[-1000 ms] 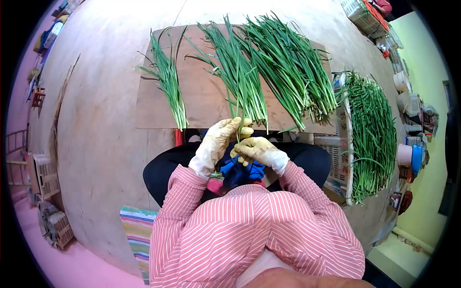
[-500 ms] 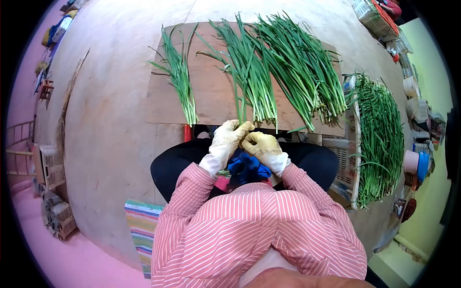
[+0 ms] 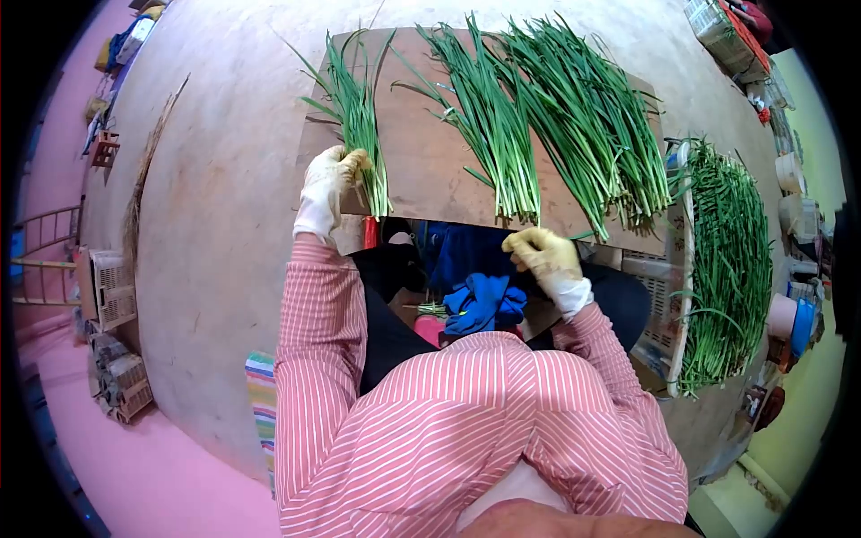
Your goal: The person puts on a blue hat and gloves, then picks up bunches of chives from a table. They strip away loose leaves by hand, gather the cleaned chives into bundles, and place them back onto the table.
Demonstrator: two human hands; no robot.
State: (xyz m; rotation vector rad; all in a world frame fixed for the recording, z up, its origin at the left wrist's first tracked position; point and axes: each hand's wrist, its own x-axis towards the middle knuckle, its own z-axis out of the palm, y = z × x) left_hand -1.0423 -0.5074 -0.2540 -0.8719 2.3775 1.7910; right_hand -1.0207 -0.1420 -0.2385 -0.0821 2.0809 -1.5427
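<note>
My left hand, in a pale glove, reaches out to the small left bunch of green onions on the wooden board. Its fingers are curled on a green onion stalk at the bunch's white ends. My right hand, in a yellowish glove, stays close to my lap just under the board's front edge, fingers curled with nothing visible in them. A middle bunch and a bigger right bunch lie on the same board. A blue cloth sits in my lap.
A plastic crate piled with more green onions stands at my right. Buckets and containers line the right wall. Small crates sit at the far left, and a striped mat lies beside me on the floor.
Both hands were together at the board's front edge by the middle bunch. My left hand has since swung left with a stalk to the small bunch, while the right one dropped slightly.
</note>
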